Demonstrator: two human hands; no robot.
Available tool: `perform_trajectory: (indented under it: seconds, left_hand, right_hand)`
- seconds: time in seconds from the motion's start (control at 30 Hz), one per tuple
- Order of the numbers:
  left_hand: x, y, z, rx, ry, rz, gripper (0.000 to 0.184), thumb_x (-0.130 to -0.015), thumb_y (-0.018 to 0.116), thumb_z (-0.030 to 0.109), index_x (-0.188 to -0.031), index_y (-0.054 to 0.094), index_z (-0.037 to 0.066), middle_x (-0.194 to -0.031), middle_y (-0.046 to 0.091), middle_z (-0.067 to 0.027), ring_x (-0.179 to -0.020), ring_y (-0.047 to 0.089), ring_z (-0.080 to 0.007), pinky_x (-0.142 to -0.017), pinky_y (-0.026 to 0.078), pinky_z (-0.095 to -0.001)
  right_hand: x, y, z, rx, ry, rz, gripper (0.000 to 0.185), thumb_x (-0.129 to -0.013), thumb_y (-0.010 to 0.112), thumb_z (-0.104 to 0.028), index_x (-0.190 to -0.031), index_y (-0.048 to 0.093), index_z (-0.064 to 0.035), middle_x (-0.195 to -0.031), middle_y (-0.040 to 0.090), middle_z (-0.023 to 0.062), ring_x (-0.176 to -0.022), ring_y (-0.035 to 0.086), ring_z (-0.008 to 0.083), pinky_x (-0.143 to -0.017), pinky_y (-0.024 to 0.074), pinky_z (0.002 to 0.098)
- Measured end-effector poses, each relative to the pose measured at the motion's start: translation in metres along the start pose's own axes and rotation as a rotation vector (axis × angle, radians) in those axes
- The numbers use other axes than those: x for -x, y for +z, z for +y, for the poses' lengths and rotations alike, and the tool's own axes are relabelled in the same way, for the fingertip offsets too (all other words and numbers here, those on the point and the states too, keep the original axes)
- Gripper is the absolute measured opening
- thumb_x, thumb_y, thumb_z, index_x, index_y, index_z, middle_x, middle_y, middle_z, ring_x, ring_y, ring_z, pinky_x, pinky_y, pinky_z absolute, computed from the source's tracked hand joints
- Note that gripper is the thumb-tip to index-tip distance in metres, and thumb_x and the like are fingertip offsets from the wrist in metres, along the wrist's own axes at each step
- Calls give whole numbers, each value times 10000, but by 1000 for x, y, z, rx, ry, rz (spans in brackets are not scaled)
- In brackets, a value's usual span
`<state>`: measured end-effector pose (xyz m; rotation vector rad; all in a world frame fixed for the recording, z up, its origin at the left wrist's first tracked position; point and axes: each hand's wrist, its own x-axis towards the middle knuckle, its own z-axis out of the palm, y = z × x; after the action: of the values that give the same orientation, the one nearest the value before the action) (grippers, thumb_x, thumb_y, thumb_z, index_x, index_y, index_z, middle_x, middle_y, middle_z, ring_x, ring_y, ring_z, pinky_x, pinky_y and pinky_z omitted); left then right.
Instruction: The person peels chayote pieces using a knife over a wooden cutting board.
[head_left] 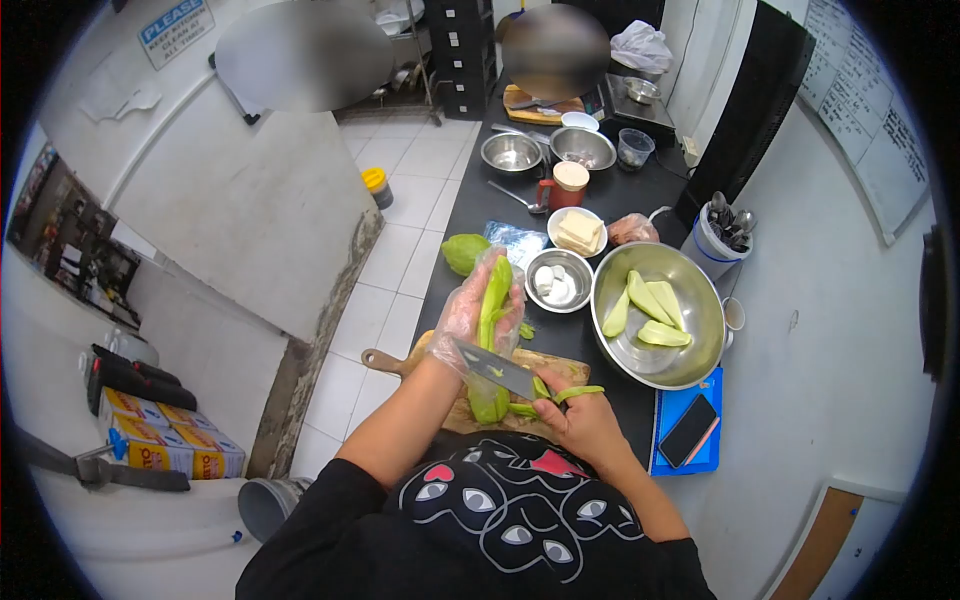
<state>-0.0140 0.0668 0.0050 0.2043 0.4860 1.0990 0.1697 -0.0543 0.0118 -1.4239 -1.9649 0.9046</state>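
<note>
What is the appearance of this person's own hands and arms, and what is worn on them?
The left hand wears a loose, crinkled, see-through plastic glove reaching about the wrist; the right hand shows no glove. Both forearms are bare below short black sleeves; no watch shows.

A thin, clear plastic glove, crinkled and shiny, covers the left hand; the knife has a smooth grey metal blade. At the bench's near edge, I see a cutting board of scuffed wood. Along the right edge gleams a large bowl of polished metal. A crumpled plastic bag sits towards the far right corner. The bench top looks matt black, the shirt soft matt cloth.
</note>
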Motion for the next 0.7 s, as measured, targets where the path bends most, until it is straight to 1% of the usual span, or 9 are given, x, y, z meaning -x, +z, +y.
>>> perform_trajectory:
  seconds: [0.1,0.2,0.3,0.4,0.5,0.6,0.7]
  left_hand:
    - [1,-1,2,30,26,-59,322,-954,455,338,-1213,506,153,-893,535,-35,-729,563,-149,-610,518,-241]
    - [-3,-13,5,17,-17,-121,306,-952,458,342,-1203,511,175,-847,531,-38,-704,550,-139,-581,499,-238]
    - [0,-9,3,39,13,-81,314,-951,448,366,-1204,504,187,-820,531,-44,-689,544,-137,-555,477,-228]
    - [8,-5,-4,2,-6,-17,320,-952,435,385,-1197,504,191,-819,531,-52,-674,535,-140,-561,470,-228]
    - [6,-4,-21,-9,-14,26,312,-951,431,395,-1184,515,204,-817,535,-60,-670,544,-142,-542,468,-239]
    - [2,-6,-7,-28,-13,-16,296,-946,447,385,-1176,517,211,-816,534,-56,-647,545,-146,-532,467,-251]
    - [6,0,0,-124,4,-6,292,-945,451,379,-1181,508,217,-811,532,-46,-614,537,-150,-528,465,-252]
  right_hand:
    - [2,5,-2,76,-13,58,474,-847,553,-464,-1216,548,-166,-958,644,178,-858,625,357,-715,505,418]
    - [2,5,-5,163,-16,89,478,-832,570,-469,-1213,554,-181,-940,651,162,-823,636,339,-680,511,409]
    - [1,10,-3,186,-56,160,478,-819,588,-464,-1208,560,-189,-932,654,154,-814,640,325,-664,512,402]
    - [-1,11,-2,217,7,198,489,-807,603,-462,-1198,565,-171,-928,657,150,-813,642,320,-655,512,397]
    - [-7,9,4,159,-88,275,495,-803,606,-467,-1182,574,-151,-924,659,146,-801,644,316,-644,513,391]
    - [1,7,4,233,-95,192,500,-806,597,-477,-1175,579,-140,-929,660,144,-789,647,311,-640,516,384]
    - [4,1,-5,143,-43,123,509,-825,586,-459,-1206,561,-121,-947,646,176,-860,631,339,-717,503,380]
